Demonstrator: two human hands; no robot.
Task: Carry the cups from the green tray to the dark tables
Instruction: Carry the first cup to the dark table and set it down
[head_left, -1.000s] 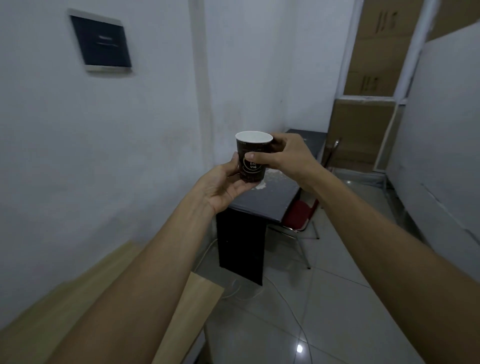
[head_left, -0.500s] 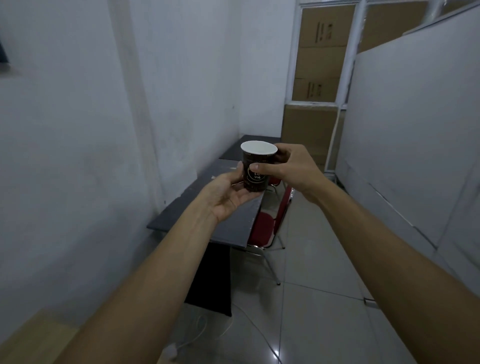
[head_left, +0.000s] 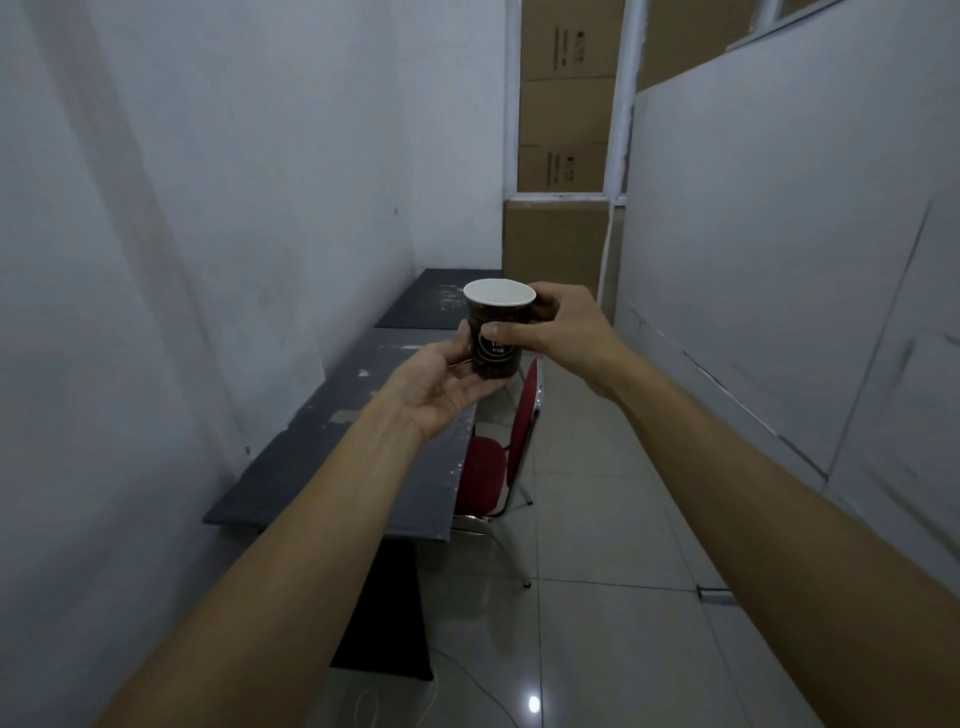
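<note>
Dark paper cup (head_left: 494, 332) upright between outstretched arms, right hand (head_left: 563, 327) gripping, left hand (head_left: 441, 387) cupped beneath.

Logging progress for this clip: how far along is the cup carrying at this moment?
Mid-carry. One dark paper cup is off the tray, held upright by both the left hand and right hand. Left to do: set it down on the near dark table ahead, where no cups show yet. The green tray is out of view, so remaining cups can't be counted.
</note>
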